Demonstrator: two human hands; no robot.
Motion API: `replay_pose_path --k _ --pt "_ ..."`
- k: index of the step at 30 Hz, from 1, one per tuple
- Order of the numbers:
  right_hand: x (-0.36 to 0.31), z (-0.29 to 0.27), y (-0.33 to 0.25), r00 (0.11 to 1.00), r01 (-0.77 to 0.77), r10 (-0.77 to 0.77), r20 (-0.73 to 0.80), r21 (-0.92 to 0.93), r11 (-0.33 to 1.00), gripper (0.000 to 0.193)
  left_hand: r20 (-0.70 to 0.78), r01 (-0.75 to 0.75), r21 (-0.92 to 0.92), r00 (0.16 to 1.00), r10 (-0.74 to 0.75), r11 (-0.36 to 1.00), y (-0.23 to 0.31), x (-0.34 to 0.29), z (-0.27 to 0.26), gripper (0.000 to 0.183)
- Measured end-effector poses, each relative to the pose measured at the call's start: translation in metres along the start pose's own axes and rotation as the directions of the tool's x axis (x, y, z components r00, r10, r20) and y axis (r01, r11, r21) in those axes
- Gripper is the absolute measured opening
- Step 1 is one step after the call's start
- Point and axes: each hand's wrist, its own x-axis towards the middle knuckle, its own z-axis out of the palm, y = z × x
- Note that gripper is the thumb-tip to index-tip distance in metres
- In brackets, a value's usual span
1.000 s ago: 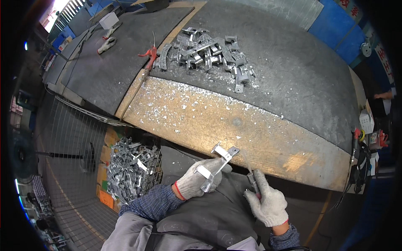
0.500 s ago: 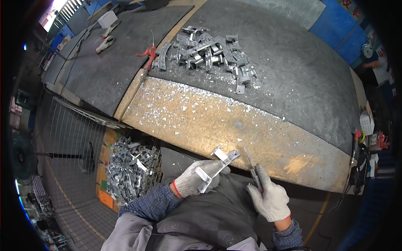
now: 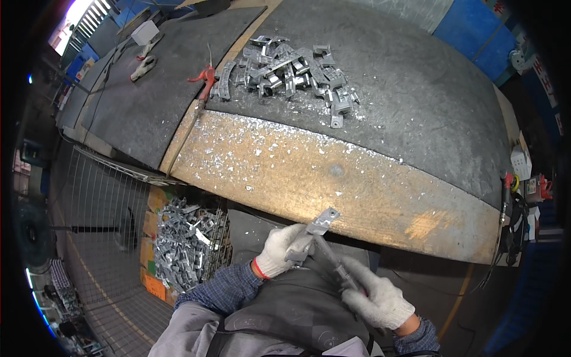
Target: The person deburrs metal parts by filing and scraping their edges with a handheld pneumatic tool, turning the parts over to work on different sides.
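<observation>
Gripped in my gloved left hand (image 3: 277, 251) is a silver cast metal bracket (image 3: 323, 221), tilted in front of my dark apron, close to the bench edge. My right hand (image 3: 380, 301), in a white knit glove too, is closed round a slim hand tool (image 3: 335, 262) with a narrow metal blade and some red at the handle. The tool points up and left, and its far end meets or overlaps the bracket. Motion blur hides whether it is a file or a scraper, and where exactly it touches.
A heap of similar brackets (image 3: 291, 71) lies on the bench's dark mat (image 3: 410, 101). Metal flakes litter the wooden strip (image 3: 285, 160). A red air blow gun (image 3: 206, 80) rests left of the heap. Below left, a wire basket (image 3: 223, 238) holds many metal parts.
The tool has swung left from beside the bracket onto it, with my right hand lower and turned. My left hand has turned the bracket, so one end now points up and right.
</observation>
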Motion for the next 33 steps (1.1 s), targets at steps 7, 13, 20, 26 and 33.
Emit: replay_pose_path --k 7,13,20,26,33 --pt "0.001 -0.004 -0.007 0.963 0.140 -0.217 -0.161 -0.391 0.910 0.078 0.120 0.260 -0.400 0.966 -0.231 0.879 0.026 0.004 -0.015 0.041" --pt "0.019 -0.021 -0.011 0.757 0.107 -0.629 -0.176 -0.917 0.385 0.058 0.371 0.483 -0.701 0.875 -0.310 0.524 0.065 0.014 -0.039 0.043" --pt "0.045 -0.038 -0.018 0.776 0.001 -0.624 -0.091 -0.989 0.145 0.055 0.362 0.467 -0.699 0.884 -0.294 0.542 0.058 0.017 -0.046 0.051" --pt "0.043 -0.055 -0.011 0.864 0.275 -0.483 -0.142 -0.670 0.689 0.068 0.288 0.431 -0.718 0.899 -0.329 0.548 0.060 0.009 -0.038 0.059" --pt "0.041 -0.037 -0.006 0.955 0.253 -0.295 0.025 -0.587 0.769 0.079 0.231 0.331 -0.773 0.941 -0.246 0.541 0.026 0.002 -0.031 0.054"
